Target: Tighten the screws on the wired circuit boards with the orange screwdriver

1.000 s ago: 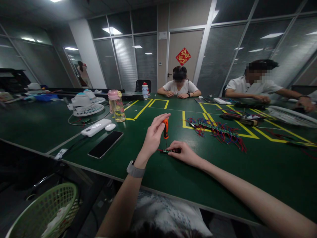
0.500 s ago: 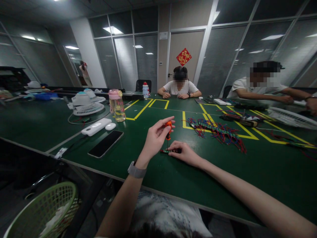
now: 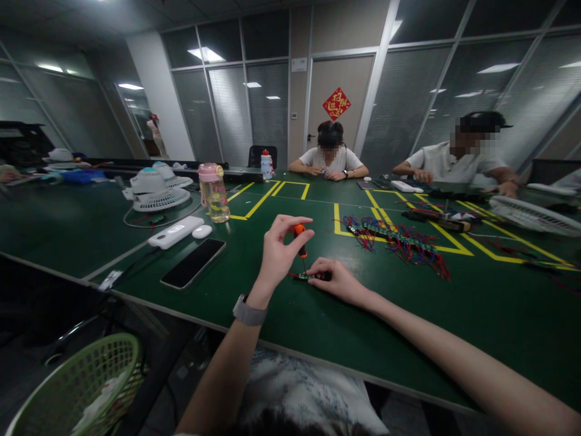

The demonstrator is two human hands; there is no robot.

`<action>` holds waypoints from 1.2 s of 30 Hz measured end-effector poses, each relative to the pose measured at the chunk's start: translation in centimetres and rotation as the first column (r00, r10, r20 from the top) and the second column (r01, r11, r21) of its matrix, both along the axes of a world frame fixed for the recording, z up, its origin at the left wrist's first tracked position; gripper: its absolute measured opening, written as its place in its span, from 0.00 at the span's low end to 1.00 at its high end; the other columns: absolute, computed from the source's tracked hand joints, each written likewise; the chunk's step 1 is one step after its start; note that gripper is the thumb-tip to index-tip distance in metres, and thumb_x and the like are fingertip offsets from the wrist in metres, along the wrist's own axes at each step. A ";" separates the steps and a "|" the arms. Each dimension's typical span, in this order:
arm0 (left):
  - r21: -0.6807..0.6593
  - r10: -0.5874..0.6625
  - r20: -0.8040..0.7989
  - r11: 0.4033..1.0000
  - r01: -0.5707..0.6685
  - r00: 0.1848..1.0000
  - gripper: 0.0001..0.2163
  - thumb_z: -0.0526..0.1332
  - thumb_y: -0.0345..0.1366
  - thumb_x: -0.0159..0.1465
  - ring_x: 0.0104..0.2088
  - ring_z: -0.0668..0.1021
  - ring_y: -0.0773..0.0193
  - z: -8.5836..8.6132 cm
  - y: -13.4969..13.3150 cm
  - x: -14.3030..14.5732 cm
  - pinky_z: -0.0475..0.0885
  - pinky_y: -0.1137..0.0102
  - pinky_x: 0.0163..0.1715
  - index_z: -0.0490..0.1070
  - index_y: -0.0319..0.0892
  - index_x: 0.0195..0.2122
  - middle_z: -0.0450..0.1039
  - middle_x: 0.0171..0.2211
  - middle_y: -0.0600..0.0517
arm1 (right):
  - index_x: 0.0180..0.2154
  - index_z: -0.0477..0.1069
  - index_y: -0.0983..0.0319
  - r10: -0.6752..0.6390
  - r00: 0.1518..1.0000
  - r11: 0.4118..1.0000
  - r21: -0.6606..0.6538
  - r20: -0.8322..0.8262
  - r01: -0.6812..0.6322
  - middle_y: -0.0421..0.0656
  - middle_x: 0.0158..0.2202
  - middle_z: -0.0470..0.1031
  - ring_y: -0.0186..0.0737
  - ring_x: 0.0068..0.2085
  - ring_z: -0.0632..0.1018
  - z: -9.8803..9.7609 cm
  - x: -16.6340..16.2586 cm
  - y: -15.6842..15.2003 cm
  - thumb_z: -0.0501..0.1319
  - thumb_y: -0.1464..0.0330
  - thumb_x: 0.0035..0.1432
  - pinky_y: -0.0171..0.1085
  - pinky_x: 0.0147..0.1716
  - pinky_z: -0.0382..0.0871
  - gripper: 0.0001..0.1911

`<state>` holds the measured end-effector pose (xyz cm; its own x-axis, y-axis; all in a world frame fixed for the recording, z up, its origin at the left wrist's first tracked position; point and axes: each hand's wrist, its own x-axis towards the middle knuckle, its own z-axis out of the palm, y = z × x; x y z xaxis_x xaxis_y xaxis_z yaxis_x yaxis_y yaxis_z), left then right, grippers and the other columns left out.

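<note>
My left hand [image 3: 279,254] pinches the orange handle of a small screwdriver [image 3: 300,237] and holds it upright, tip down on a small green circuit board [image 3: 308,277] that lies on the green table [image 3: 318,315]. My right hand [image 3: 338,280] lies over the right end of that board, fingers curled and pressing it to the table. A grey watch sits on my left wrist.
A pile of boards with red and blue wires [image 3: 399,242] lies beyond, inside yellow tape lines. A black phone [image 3: 193,264], white remote [image 3: 176,232], pink-lidded bottle [image 3: 213,194] and white fans [image 3: 154,191] stand at the left. Two people sit across the table. A green basket [image 3: 77,387] is below.
My left fingers have shifted on the screwdriver handle, which tilted right and then came back left, as if turned. My right hand and the board stay put. The person at far right moved their arms.
</note>
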<state>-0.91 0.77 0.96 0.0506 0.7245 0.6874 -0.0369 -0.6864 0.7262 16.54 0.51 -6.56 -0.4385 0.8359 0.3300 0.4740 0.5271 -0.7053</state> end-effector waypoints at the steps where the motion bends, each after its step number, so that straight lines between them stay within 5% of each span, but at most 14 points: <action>1: 0.018 0.007 -0.007 1.000 -0.007 1.000 0.10 0.65 0.36 0.59 0.44 0.75 0.64 0.0 0.0 0.0 0.71 0.71 0.44 0.77 0.45 0.42 0.71 0.43 0.49 | 0.37 0.79 0.64 -0.001 1.000 1.000 0.005 0.000 0.001 0.44 0.33 0.73 0.35 0.31 0.72 0.0 0.0 0.0 0.64 0.70 0.54 0.34 0.30 0.65 0.09; 6: -0.074 -0.283 0.047 0.955 0.286 0.958 0.15 0.54 0.38 0.67 0.43 0.78 0.62 0.0 -0.2 0.4 0.73 0.66 0.44 0.70 0.45 0.54 0.72 0.48 0.47 | 0.37 0.79 0.64 -0.007 1.000 1.000 0.012 0.015 0.007 0.44 0.33 0.73 0.35 0.32 0.72 0.0 0.0 -0.1 0.63 0.70 0.54 0.35 0.31 0.66 0.09; 11: 0.046 0.014 -0.053 0.999 -0.011 0.999 0.11 0.64 0.36 0.59 0.40 0.75 0.65 0.0 -0.3 0.4 0.71 0.72 0.41 0.77 0.45 0.43 0.69 0.40 0.50 | 0.37 0.79 0.65 -0.004 1.000 1.000 0.022 0.023 0.004 0.44 0.32 0.73 0.35 0.31 0.72 0.1 -0.1 -0.2 0.63 0.70 0.54 0.34 0.30 0.65 0.09; 13: 0.048 0.003 -0.049 0.999 0.000 0.999 0.11 0.60 0.36 0.63 0.46 0.74 0.63 0.0 -0.2 0.4 0.71 0.71 0.45 0.76 0.46 0.45 0.68 0.46 0.48 | 0.37 0.79 0.64 -0.003 1.000 1.000 0.018 0.013 0.003 0.44 0.33 0.73 0.35 0.30 0.72 0.1 -0.1 -0.2 0.63 0.70 0.54 0.34 0.30 0.65 0.09; 17: -0.068 -0.260 0.051 0.962 0.263 0.964 0.15 0.53 0.36 0.67 0.45 0.77 0.62 0.0 -0.2 0.3 0.73 0.67 0.44 0.70 0.45 0.53 0.70 0.49 0.46 | 0.37 0.79 0.64 -0.004 1.000 1.000 0.017 0.005 0.004 0.44 0.33 0.73 0.35 0.30 0.72 0.1 -0.1 -0.2 0.63 0.70 0.54 0.34 0.30 0.66 0.09; 23: 0.024 0.039 -0.044 0.999 -0.038 0.998 0.08 0.65 0.36 0.58 0.40 0.75 0.65 0.0 -0.2 0.2 0.72 0.72 0.40 0.77 0.43 0.39 0.70 0.40 0.49 | 0.37 0.79 0.64 -0.007 1.000 0.999 0.031 0.009 0.007 0.44 0.32 0.73 0.35 0.31 0.72 0.1 -0.1 -0.2 0.64 0.70 0.54 0.34 0.30 0.66 0.08; 26: -0.014 -0.111 -0.006 0.994 0.111 0.994 0.11 0.58 0.38 0.64 0.47 0.74 0.61 0.0 -0.2 0.2 0.72 0.68 0.44 0.75 0.45 0.46 0.69 0.50 0.47 | 0.37 0.79 0.64 -0.013 1.000 0.999 0.032 0.014 0.013 0.44 0.33 0.73 0.35 0.31 0.72 0.1 -0.1 -0.2 0.64 0.70 0.54 0.35 0.30 0.66 0.08; 29: -0.087 -0.310 0.073 0.945 0.316 0.948 0.15 0.55 0.38 0.66 0.46 0.77 0.59 0.1 -0.4 0.3 0.74 0.65 0.44 0.70 0.44 0.52 0.72 0.49 0.46 | 0.37 0.79 0.64 -0.015 1.000 1.000 0.027 0.014 0.015 0.44 0.33 0.73 0.35 0.31 0.72 0.1 -0.1 -0.2 0.64 0.70 0.54 0.35 0.30 0.66 0.08; 33: -0.047 -0.115 0.009 0.992 0.115 0.993 0.10 0.64 0.36 0.60 0.36 0.76 0.65 0.1 -0.4 0.1 0.73 0.71 0.37 0.75 0.42 0.42 0.73 0.38 0.50 | 0.37 0.79 0.63 -0.007 1.000 1.000 0.030 0.011 0.007 0.44 0.33 0.73 0.35 0.31 0.72 0.0 -0.1 -0.1 0.64 0.70 0.54 0.34 0.30 0.66 0.08; 36: 0.009 -0.001 -0.083 1.000 0.002 0.997 0.09 0.63 0.36 0.61 0.42 0.74 0.64 0.1 -0.2 -0.1 0.71 0.72 0.40 0.76 0.44 0.42 0.71 0.43 0.49 | 0.37 0.79 0.64 0.001 1.000 1.000 0.030 0.004 -0.001 0.44 0.32 0.73 0.35 0.31 0.72 0.0 -0.1 -0.1 0.64 0.69 0.54 0.34 0.30 0.66 0.08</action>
<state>-1.01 0.55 1.09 0.1083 0.7182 0.6874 0.0220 -0.6930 0.7206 16.45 0.38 -6.59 -0.4402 0.8254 0.3534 0.4763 0.5483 -0.6874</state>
